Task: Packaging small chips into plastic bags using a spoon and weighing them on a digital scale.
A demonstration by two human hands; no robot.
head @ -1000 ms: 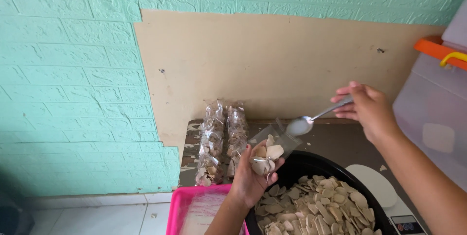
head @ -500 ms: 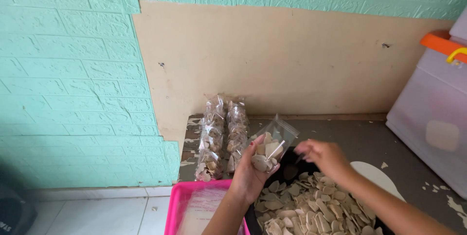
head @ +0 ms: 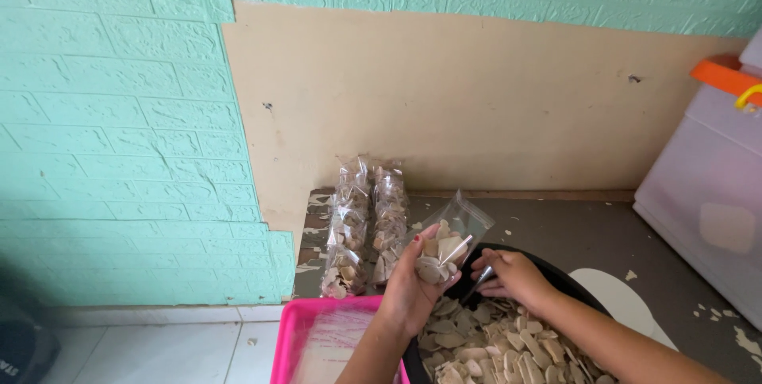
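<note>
My left hand [head: 409, 293] holds up a small clear plastic bag [head: 446, 239] partly filled with pale chips. My right hand [head: 512, 273] grips a metal spoon [head: 479, 279] just right of the bag, low over a black bowl [head: 562, 281] full of the same pale chips [head: 492, 348]. The spoon's bowl end is hidden among the chips and my fingers.
Two rows of filled clear bags [head: 365, 225] lie on the grey floor against the tan wall patch. A pink tray [head: 309, 344] with empty bags sits at the lower left of the bowl. A translucent storage box [head: 706, 201] with an orange handle stands at the right.
My right hand came down from high on the right, with the spoon, to the bowl beside the bag. My left hand kept the bag raised and has shifted slightly.
</note>
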